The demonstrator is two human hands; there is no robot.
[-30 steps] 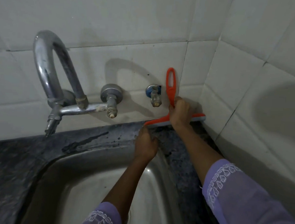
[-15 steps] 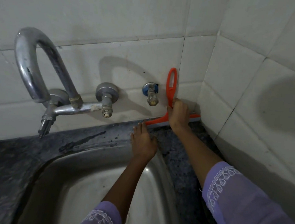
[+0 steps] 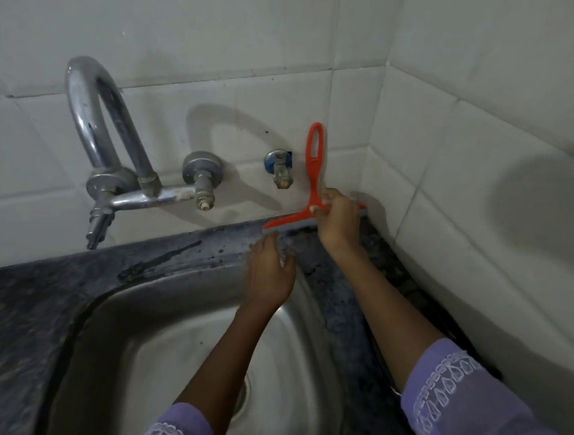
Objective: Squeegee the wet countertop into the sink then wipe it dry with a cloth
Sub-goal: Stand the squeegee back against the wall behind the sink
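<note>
An orange squeegee (image 3: pixel 313 164) with a grey blade stands handle-up against the tiled wall in the back right corner. My right hand (image 3: pixel 338 221) grips it where handle meets blade, the blade resting on the dark speckled countertop (image 3: pixel 186 254). My left hand (image 3: pixel 269 271) lies just below the blade's left end, at the far rim of the steel sink (image 3: pixel 152 344), fingers curled; whether it holds anything I cannot tell. No cloth is visible.
A chrome swan-neck tap (image 3: pixel 93 126) and its valve (image 3: pixel 201 173) jut from the wall at the left. A small second valve (image 3: pixel 280 170) sits beside the squeegee handle. White tiled walls close off the back and right. A wet streak marks the counter behind the sink.
The squeegee blade stays in the corner, its handle now more upright. My left hand has stayed below the blade. The camera view has shifted slightly.
</note>
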